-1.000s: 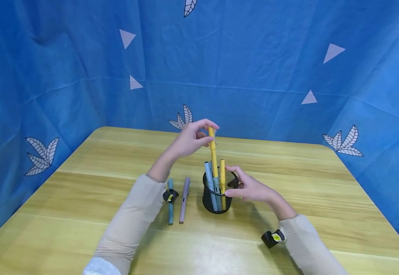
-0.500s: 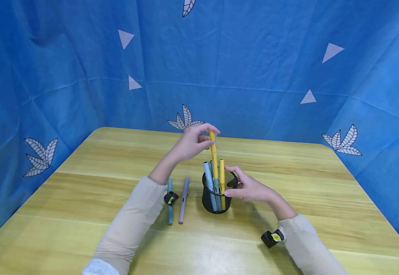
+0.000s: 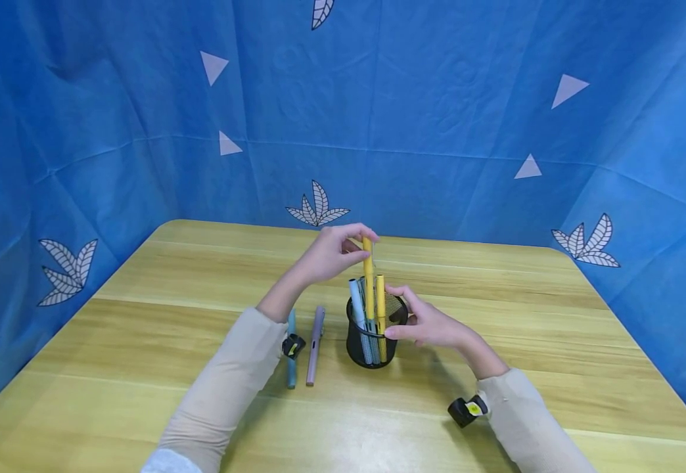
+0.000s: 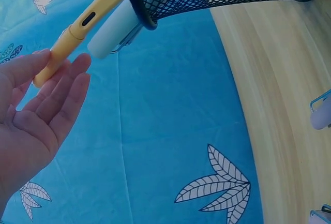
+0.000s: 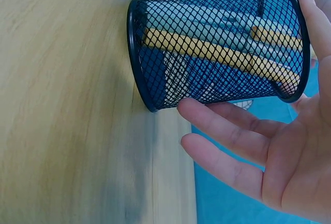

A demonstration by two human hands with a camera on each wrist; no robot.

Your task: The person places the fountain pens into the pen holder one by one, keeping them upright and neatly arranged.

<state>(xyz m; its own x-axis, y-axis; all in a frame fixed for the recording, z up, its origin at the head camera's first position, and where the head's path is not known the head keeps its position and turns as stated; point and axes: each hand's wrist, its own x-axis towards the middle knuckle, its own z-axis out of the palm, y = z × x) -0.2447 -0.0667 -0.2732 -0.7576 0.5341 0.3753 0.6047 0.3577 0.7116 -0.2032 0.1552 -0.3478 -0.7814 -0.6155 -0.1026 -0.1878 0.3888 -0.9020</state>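
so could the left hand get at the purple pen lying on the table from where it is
Probably yes. The purple pen lies bare on the table, left of the pen cup. But the left hand is pinching a yellow pen, so it must let go first.

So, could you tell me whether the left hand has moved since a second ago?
Yes. The left hand, pinching the yellow pen, has come down toward the black mesh pen holder.

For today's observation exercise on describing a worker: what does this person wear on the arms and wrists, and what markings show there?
Both arms are covered by long, close-fitting beige sleeves, left and right, ending at the wrists. A small black device is strapped at each wrist, left and right; the right one carries a yellow round sticker. Both hands, left and right, are bare, with no gloves or rings visible.
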